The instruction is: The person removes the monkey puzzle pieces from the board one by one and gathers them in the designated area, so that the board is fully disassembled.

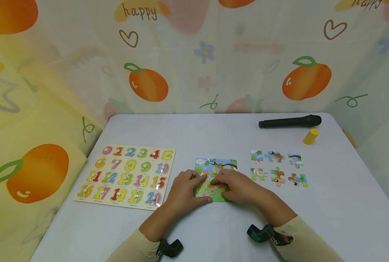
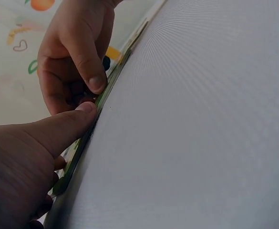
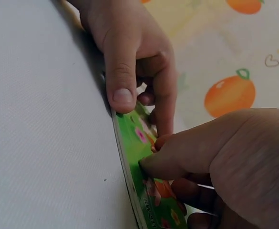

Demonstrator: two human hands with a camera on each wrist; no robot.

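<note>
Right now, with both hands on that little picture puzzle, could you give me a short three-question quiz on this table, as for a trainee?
1. True or false: both the left hand and the right hand touch the puzzle board.
2. How many loose puzzle pieces lie to the right of the board?
3. What lies nearest the black microphone? A. yellow cylinder B. number board C. a cup

Key: 1. True. 2. Six. 3. A.

Puzzle board (image 1: 216,168) middle hidden under hands
</note>
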